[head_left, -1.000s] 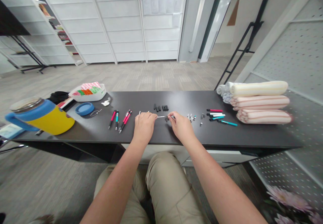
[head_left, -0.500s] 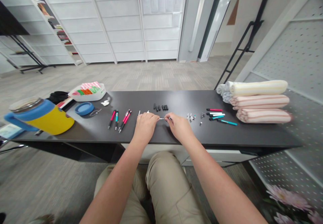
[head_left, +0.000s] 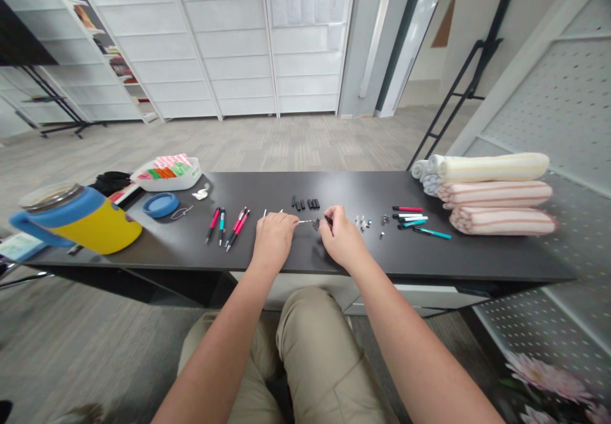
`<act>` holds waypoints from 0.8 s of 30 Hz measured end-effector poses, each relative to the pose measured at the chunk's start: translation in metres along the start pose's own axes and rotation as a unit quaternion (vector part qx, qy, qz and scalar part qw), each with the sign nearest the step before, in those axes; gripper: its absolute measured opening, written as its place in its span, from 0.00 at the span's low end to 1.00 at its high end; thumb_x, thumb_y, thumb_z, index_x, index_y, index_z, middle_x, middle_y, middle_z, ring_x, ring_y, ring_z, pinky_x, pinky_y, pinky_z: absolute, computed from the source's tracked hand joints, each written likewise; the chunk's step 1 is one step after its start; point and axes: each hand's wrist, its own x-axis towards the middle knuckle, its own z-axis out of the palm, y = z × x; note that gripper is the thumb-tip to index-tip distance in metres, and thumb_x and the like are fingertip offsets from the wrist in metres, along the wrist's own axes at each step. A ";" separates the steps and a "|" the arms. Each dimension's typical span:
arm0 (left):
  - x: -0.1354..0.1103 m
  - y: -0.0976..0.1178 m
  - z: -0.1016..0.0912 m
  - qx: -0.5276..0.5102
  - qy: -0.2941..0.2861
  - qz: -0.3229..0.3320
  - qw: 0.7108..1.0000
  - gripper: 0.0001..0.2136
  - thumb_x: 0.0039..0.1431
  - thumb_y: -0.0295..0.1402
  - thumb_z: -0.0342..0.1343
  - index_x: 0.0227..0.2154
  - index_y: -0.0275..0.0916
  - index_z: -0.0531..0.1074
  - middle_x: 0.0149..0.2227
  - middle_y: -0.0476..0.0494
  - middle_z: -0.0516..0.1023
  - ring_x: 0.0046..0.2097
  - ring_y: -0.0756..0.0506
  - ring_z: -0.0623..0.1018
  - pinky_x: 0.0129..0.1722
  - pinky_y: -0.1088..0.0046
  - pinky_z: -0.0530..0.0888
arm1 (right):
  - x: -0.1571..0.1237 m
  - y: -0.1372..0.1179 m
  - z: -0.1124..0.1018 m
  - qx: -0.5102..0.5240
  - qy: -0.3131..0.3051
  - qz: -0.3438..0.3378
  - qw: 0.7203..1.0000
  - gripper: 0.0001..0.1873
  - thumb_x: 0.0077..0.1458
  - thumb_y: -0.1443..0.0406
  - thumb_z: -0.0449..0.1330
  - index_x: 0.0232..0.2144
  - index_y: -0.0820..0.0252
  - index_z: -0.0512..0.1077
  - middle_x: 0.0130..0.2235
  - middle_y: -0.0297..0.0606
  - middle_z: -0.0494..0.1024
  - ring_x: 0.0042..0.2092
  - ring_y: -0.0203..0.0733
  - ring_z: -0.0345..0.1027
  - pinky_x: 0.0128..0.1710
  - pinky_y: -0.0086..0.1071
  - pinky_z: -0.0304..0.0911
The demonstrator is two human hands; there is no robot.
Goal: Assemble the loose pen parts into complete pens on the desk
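My left hand is closed around a thin whitish rod that looks like a pen refill, pointing right. Its far end reaches a small pile of tiny metal parts, perhaps springs. My right hand is closed beside that pile, with a small black piece between thumb and fingers. Behind the hands lie several short black tubes like pen grips. To the right are small silver and white pen pieces, and colored pen barrels. Several pens with black grips lie left of my left hand.
On the left of the dark table stand a yellow and blue jug, a blue lid and a white basket of colorful packets. Rolled towels are stacked at the right end. White cabinets line the back.
My right hand has let go of the rod's end and shifted slightly right, now showing a black piece in its fingers. The metal pile has come into sight. My left hand stays nearly still.
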 end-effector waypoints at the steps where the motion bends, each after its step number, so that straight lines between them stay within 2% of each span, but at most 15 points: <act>1: 0.000 -0.001 0.000 0.000 0.003 -0.002 1.000 0.07 0.72 0.33 0.55 0.44 0.45 0.78 0.44 0.44 0.82 0.48 0.40 0.76 0.50 0.60 0.66 | 0.000 0.000 0.000 -0.008 -0.002 -0.002 1.000 0.12 0.69 0.61 0.51 0.51 0.59 0.64 0.40 0.45 0.81 0.39 0.51 0.77 0.37 0.36 0.62; 4: 0.000 -0.002 0.001 -0.004 0.008 -0.006 1.000 0.07 0.72 0.34 0.54 0.43 0.44 0.78 0.44 0.43 0.82 0.48 0.40 0.76 0.50 0.60 0.66 | 0.001 0.002 0.001 -0.019 -0.012 -0.014 1.000 0.11 0.70 0.62 0.49 0.50 0.59 0.65 0.43 0.47 0.81 0.41 0.52 0.77 0.40 0.38 0.63; 10: -0.001 -0.002 0.001 -0.017 0.016 0.000 1.000 0.08 0.73 0.33 0.53 0.43 0.44 0.78 0.43 0.44 0.82 0.48 0.40 0.76 0.50 0.60 0.66 | 0.000 0.007 0.006 0.008 0.002 -0.086 0.996 0.07 0.67 0.65 0.53 0.46 0.57 0.67 0.46 0.45 0.79 0.47 0.49 0.74 0.47 0.39 0.66; 24: 0.001 -0.004 0.004 -0.037 0.002 0.035 0.999 0.07 0.72 0.33 0.55 0.43 0.44 0.79 0.44 0.44 0.83 0.47 0.40 0.77 0.49 0.61 0.68 | 0.001 0.007 0.003 0.055 0.002 -0.163 0.985 0.09 0.67 0.70 0.56 0.46 0.56 0.73 0.47 0.44 0.77 0.47 0.48 0.72 0.50 0.41 0.68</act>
